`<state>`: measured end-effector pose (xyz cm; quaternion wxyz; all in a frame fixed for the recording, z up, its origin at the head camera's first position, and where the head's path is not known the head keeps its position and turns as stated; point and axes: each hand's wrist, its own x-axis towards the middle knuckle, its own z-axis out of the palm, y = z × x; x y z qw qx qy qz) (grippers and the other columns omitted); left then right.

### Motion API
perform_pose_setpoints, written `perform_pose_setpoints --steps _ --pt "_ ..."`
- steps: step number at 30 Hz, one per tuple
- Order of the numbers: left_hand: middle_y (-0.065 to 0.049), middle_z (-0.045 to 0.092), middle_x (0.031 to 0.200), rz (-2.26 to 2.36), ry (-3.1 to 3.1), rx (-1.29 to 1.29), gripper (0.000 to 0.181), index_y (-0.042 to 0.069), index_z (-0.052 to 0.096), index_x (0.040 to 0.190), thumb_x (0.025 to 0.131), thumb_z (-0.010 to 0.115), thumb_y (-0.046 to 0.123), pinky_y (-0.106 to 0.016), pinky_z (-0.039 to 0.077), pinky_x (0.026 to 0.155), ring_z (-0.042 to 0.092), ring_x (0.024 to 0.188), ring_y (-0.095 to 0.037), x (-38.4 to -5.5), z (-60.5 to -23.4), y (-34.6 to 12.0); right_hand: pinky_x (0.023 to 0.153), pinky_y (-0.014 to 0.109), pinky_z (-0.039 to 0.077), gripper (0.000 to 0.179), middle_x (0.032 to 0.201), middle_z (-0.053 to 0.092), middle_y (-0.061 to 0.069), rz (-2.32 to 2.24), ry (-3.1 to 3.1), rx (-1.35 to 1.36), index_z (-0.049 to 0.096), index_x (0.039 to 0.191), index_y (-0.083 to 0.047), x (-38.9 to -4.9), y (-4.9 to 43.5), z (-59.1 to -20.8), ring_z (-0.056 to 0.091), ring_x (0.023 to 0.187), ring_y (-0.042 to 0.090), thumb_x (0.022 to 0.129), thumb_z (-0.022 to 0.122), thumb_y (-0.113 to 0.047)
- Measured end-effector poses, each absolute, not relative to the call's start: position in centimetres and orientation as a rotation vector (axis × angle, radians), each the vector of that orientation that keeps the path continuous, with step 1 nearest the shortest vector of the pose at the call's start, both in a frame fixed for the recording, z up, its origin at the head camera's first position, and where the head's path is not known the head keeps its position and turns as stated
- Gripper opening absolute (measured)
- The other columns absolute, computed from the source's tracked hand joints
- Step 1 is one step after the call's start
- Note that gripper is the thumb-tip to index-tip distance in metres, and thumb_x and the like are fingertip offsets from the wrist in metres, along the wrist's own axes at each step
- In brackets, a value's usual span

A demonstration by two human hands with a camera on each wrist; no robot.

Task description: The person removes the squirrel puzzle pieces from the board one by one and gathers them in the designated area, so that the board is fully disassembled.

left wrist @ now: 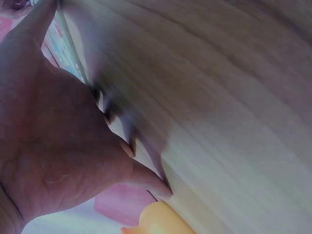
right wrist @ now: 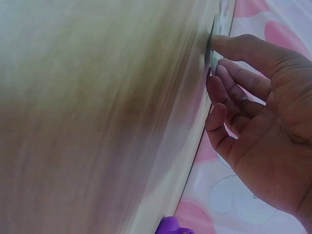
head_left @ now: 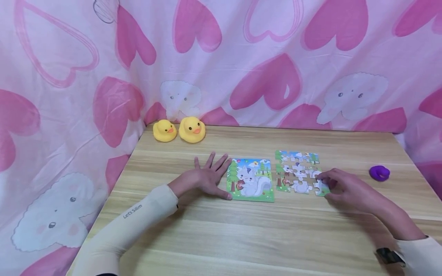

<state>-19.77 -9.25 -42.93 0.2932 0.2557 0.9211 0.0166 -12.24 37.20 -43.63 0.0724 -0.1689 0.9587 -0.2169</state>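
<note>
My left hand (head_left: pixel 208 179) lies with fingers spread at the left edge of a squirrel picture card (head_left: pixel 250 188), its thumb at the lower left corner. The left wrist view shows that palm (left wrist: pixel 63 146) low over the wood. Right of the card lies a jigsaw puzzle (head_left: pixel 301 187) with the same squirrel picture, with gaps between several pieces. My right hand (head_left: pixel 352 190) pinches a puzzle piece (head_left: pixel 322 189) at the puzzle's lower right corner. In the right wrist view this piece (right wrist: pixel 214 53) is seen edge-on between thumb and fingers, tilted from the tabletop.
Two yellow rubber ducks (head_left: pixel 192 132) stand at the back left of the wooden table (head_left: pixel 221 237). A small purple duck (head_left: pixel 379 173) sits to the right of my right hand. A pink heart-patterned curtain (head_left: pixel 214 69) hangs behind the table and along its left.
</note>
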Motion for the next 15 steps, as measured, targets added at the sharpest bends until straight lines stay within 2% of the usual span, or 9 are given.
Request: perform_pose_setpoints --steps 5,15 --pt "0.007 -0.025 0.177 0.054 2.454 0.699 0.131 0.032 -0.015 0.169 0.08 0.061 0.091 -0.089 -0.007 0.114 -0.025 0.163 -0.041 -19.74 -42.56 -9.19 0.077 0.024 0.056 0.054 0.106 0.069 -0.004 -0.656 2.904 -0.558 0.07 0.13 -0.013 -12.27 37.38 -43.88 0.059 0.092 0.007 0.079 0.088 -0.006" --pt "0.006 -0.023 0.178 0.081 2.47 0.711 0.129 0.031 -0.011 0.17 0.081 0.062 0.089 -0.089 -0.004 0.115 -0.022 0.164 -0.042 -19.82 -42.32 -9.37 0.077 0.023 0.056 0.056 0.106 0.069 -0.005 -0.682 2.894 -0.572 0.068 0.131 -0.014 -12.57 37.44 -44.17 0.059 0.093 0.005 0.08 0.089 -0.008"
